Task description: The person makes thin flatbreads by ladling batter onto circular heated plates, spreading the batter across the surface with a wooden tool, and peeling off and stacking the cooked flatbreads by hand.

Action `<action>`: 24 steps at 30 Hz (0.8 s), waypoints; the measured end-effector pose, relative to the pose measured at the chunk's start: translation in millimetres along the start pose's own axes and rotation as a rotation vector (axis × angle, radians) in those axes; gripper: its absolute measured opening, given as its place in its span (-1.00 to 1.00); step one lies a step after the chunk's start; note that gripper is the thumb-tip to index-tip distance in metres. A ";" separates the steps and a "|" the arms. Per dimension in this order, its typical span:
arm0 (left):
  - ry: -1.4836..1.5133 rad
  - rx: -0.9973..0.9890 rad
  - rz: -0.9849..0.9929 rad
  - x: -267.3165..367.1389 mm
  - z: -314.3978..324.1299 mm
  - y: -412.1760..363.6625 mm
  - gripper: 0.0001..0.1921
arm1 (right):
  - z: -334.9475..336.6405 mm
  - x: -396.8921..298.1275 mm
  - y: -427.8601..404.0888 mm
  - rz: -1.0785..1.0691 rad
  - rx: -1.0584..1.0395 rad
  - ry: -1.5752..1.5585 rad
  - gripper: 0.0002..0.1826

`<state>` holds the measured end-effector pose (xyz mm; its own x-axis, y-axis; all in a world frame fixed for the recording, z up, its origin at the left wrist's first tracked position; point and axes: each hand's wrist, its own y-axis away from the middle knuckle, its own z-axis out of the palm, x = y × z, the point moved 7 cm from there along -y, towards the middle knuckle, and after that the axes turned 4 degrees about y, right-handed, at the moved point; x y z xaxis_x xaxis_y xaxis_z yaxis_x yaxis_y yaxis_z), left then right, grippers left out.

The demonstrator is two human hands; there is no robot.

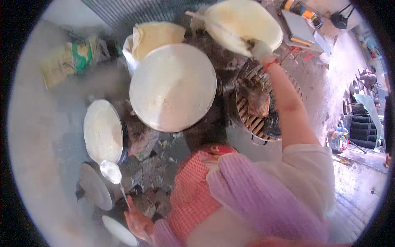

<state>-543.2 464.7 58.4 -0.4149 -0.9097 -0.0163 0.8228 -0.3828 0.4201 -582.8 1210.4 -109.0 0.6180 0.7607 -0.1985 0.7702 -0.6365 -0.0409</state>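
Note:
My left hand (139,219), low at the left, grips the thin handle of a metal ladle (111,172). The ladle's shiny round bowl sits at the near rim of a round griddle (103,132) covered with a pale layer. My right hand (260,50), in a light glove with dark stains, reaches far forward. It holds a thin stick (223,27) that runs across a large, thin, pale flatbread sheet (243,18); the fingers are partly hidden. Between my hands lies a larger round griddle (172,88), its top covered with a smooth pale layer.
Folded pale sheets (160,35) stand in a white bag behind the large griddle. A wide pot (259,139) with wooden slats is under my right forearm. A grey disc (95,186) and a white disc (120,231) lie near my left hand. A printed sack (69,61) rests at far left.

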 end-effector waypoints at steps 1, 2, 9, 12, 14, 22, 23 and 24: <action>-0.004 -0.034 0.034 -1.6 7.3 -0.9 -0.44 | -6.9 7.3 3.7 0.007 0.026 -0.092 -0.58; -0.011 -0.063 0.080 -0.5 13.9 4.0 -0.44 | -20.6 2.9 19.4 0.053 -0.024 -0.268 -0.60; -0.487 -0.204 0.129 13.4 -2.8 -35.1 -0.45 | 43.2 -104.0 175.0 0.091 -0.340 -0.587 -0.52; -0.192 -0.072 0.106 5.0 0.9 -23.0 -0.46 | 100.0 -151.1 230.9 0.133 -0.455 -0.760 -0.53; -0.098 -0.040 0.099 9.6 -13.9 -16.2 -0.46 | 74.3 -176.2 242.0 0.157 -0.215 -0.680 -0.51; 0.313 -0.022 0.060 31.8 -75.9 17.7 -0.47 | 108.5 -272.5 284.6 -0.117 -0.630 -0.624 -0.45; 0.323 -0.035 0.087 40.7 -78.9 25.7 -0.47 | 121.1 -294.6 293.0 -0.168 -0.637 -0.692 -0.45; 0.332 -0.065 0.094 48.8 -82.4 32.2 -0.47 | 107.0 -334.2 294.3 -0.179 -0.637 -0.670 -0.48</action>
<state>-504.9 394.6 -3.6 -0.1957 -0.9402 -0.2789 0.8788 -0.2943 0.3755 -579.5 755.2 -159.5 0.4150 0.4830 -0.7711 0.9087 -0.1769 0.3782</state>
